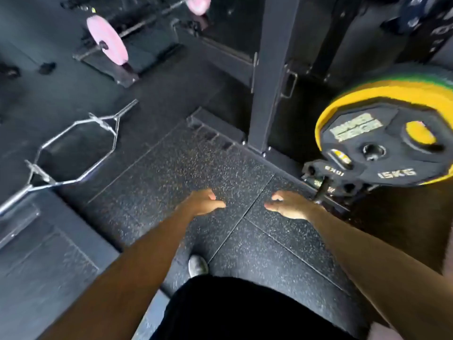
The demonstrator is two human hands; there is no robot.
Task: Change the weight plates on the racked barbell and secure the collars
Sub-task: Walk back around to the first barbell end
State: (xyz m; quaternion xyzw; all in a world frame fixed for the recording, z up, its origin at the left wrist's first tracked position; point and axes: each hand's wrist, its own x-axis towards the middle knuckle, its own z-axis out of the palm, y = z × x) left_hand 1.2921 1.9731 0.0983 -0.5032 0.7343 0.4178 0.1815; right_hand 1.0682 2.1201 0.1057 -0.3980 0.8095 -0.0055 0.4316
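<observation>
A black and yellow 15 kg plate (389, 143) stands on edge at the right, with a green-rimmed plate (416, 78) behind it. A smaller black 10 kg plate (328, 171) sits low in front of them on a storage peg. My left hand (203, 201) and my right hand (289, 204) reach out over the speckled floor, palms facing each other, fingers relaxed, holding nothing. The right hand is just left of the small plate, apart from it. No collar shows.
A black rack upright (272, 69) rises at centre right. A chrome hex bar (73, 148) lies on the floor at the left. A barbell with pink plates (107, 40) rests at the back left. My shoe (198, 265) stands on the rubber mat (196, 168).
</observation>
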